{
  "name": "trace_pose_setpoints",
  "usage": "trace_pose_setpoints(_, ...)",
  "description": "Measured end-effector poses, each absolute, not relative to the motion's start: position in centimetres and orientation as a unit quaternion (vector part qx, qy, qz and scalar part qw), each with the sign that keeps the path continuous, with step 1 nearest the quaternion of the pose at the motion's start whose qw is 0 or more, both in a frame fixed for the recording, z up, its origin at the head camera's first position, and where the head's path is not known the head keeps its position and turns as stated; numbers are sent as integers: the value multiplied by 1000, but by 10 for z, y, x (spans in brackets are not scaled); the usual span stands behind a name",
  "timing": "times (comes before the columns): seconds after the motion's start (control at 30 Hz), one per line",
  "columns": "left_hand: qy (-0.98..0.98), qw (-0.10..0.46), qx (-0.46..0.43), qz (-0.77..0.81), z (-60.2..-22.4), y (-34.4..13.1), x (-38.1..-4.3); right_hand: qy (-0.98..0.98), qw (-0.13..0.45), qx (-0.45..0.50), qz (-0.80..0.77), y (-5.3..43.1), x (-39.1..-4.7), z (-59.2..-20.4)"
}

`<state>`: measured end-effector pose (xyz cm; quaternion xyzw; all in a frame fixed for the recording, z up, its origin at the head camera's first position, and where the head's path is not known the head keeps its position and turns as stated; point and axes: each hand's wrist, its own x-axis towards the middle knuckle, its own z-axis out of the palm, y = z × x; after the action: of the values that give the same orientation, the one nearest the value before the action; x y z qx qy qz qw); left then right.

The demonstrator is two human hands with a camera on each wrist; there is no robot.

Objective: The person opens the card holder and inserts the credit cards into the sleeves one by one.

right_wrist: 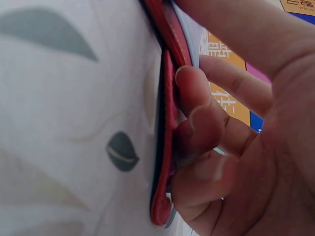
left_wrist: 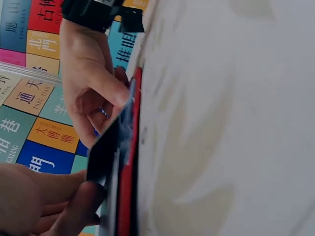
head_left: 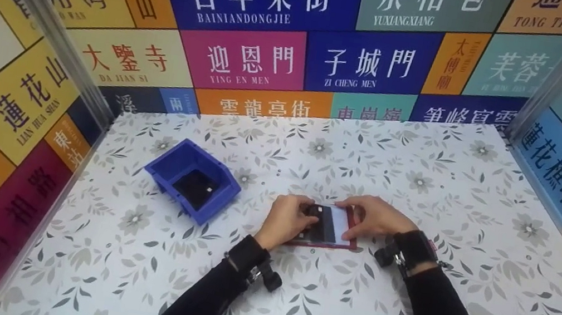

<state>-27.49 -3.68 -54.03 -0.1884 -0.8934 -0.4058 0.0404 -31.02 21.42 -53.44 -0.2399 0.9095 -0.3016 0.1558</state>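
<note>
Just right of and below the frame's centre, my left fingers [head_left: 301,201] pinch a dark card [head_left: 325,225] at a red wallet [left_wrist: 126,191], whose right edge my right fingers [head_left: 359,202] grip. On the surface [head_left: 320,299], left of centre, sits a blue bin [head_left: 185,158].

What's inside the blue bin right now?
In the head view, the blue bin holds a dark, flat-looking item with a small pale square on it. Whatever may lie beneath that item is covered, so I can't tell.
</note>
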Motion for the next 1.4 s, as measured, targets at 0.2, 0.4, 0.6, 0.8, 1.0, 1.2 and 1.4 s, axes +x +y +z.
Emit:
trace_pose_setpoints(0.2,-899,-36,-246,-361,-529,-32,-267,909,154,-243,-302,215,-311,-535)
trace_pose_setpoints(0.4,-917,-2,-258,-305,-531,-23,-257,906,153,-252,-305,218,-311,-536)
trace_pose_setpoints(0.6,-930,23,-264,-255,-533,-18,-249,905,144,-269,-297,218,-312,-536)
trace_pose_setpoints(0.8,-928,45,-289,-230,-534,-14,-244,906,147,-276,-285,216,-311,-535)
trace_pose_setpoints(1.0,-927,60,-292,-227,-535,-13,-243,906,150,-275,-285,217,-309,-535)
trace_pose_setpoints(1.2,-938,67,-299,-163,-531,-36,-256,895,154,-278,-313,215,-311,-536)
trace_pose_setpoints(1.4,-945,-35,-265,-189,-530,-67,-272,888,142,-277,-338,214,-312,-535)
